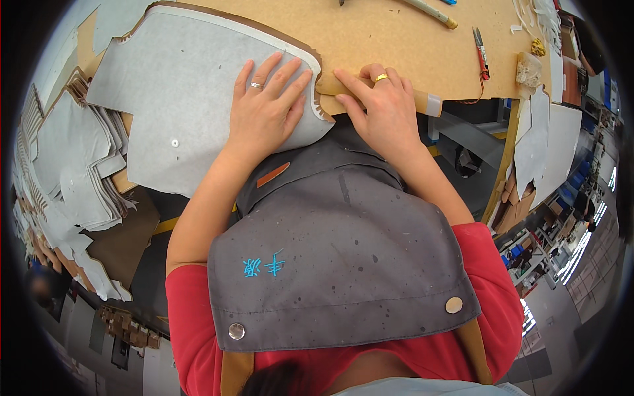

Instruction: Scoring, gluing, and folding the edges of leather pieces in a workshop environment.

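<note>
My left hand (267, 102) lies palm down, fingers spread, on a large pale grey cut sheet (165, 86) with a brown edge that shows small notches along its curved right side. A small white round piece (174, 142) sits on the sheet. Just right of that curve, my right hand (380, 109) grips a tan cylindrical rod (426, 104) with a whitish end, lying along the table edge; its index finger reaches toward the sheet's notched edge. What lies under the right fingers is partly hidden.
The tan worktable (396, 46) holds another rod (432, 14), a red-handled tool (482, 59) and a translucent block (528, 69). Stacked grey pieces (72, 158) fill the left side; more sheets (535, 138) stand at right. A person (43, 290) is partly visible at far left.
</note>
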`<state>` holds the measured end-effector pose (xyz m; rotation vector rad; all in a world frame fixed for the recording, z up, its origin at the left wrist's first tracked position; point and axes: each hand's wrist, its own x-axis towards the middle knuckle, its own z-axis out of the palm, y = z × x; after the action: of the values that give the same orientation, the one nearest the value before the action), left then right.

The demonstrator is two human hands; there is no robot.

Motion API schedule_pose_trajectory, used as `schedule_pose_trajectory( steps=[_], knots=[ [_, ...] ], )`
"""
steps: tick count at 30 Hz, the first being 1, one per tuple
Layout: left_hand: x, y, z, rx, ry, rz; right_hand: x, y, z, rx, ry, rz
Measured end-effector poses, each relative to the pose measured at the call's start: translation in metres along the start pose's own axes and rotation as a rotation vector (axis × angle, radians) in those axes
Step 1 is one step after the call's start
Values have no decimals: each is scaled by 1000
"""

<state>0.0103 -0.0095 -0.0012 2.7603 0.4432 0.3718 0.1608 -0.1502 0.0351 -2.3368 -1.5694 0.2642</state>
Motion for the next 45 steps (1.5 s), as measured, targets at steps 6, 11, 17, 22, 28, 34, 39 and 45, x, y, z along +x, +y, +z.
schedule_pose_trajectory(
  steps=[6,11,17,22,28,34,39,45],
  knots=[
    [2,-1,-2,-3,-19,-5,12,13,-1,-14,1,-74],
    [3,-2,-5,-19,-27,-12,25,24,-5,0,-39,-130],
    [-2,0,-4,-37,-27,-16,35,37,-6,-42,-52,-256],
    [-4,-2,2,-70,-39,-25,52,48,-5,-45,-123,-371],
    [3,-3,-7,-64,-29,-23,81,52,-21,-96,-152,-541],
    [2,-4,-3,-77,-43,-36,105,56,-27,30,-303,-592],
    [0,-2,-4,-76,-49,-25,114,58,-27,15,-391,-611],
    [0,-2,-4,-89,-6,-23,126,56,-25,15,-412,-670]
  ],
)
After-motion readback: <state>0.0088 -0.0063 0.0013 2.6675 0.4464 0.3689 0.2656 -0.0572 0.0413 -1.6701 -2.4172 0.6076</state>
